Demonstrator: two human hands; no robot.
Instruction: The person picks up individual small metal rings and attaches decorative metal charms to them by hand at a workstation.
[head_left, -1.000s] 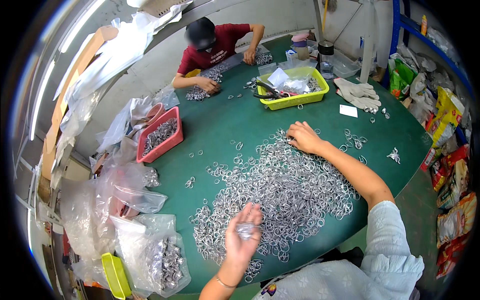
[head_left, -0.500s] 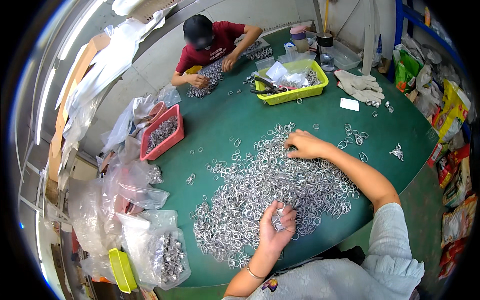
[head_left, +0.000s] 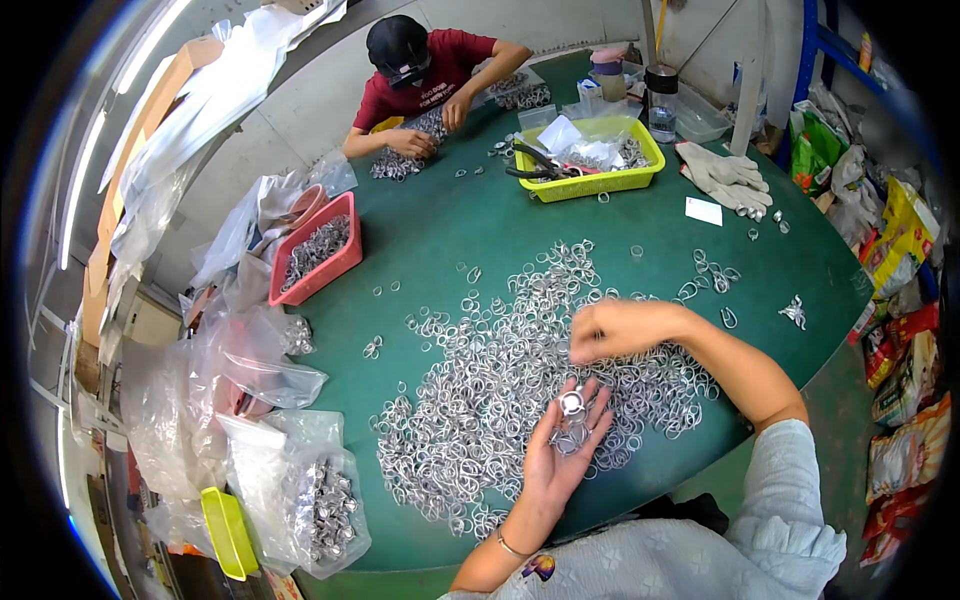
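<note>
A broad heap of silver metal rings (head_left: 470, 400) covers the middle of the green table. My left hand (head_left: 551, 468) is palm up at the heap's near edge, its fingers spread a little. Several rings (head_left: 571, 404) lie in that palm and against the fingers; the uppermost shows a round flat face. Just above and to the right, my right hand (head_left: 628, 327) hovers over the heap, slightly blurred. Its fingers are curled together and point down toward the left palm. Whatever is between them is hidden.
A red basket (head_left: 350, 250) of rings stands left, a yellow-green basket (head_left: 600, 184) with pliers (head_left: 535, 160) at the back. Across the table (head_left: 440, 235), a person (head_left: 420, 90) handles rings. Plastic bags (head_left: 290, 500) line the left edge; gloves (head_left: 725, 178) lie back right.
My right hand has come from the heap's far side toward my left hand. The left fingers have opened out, showing the rings in the palm. The other person's hands have shifted slightly.
</note>
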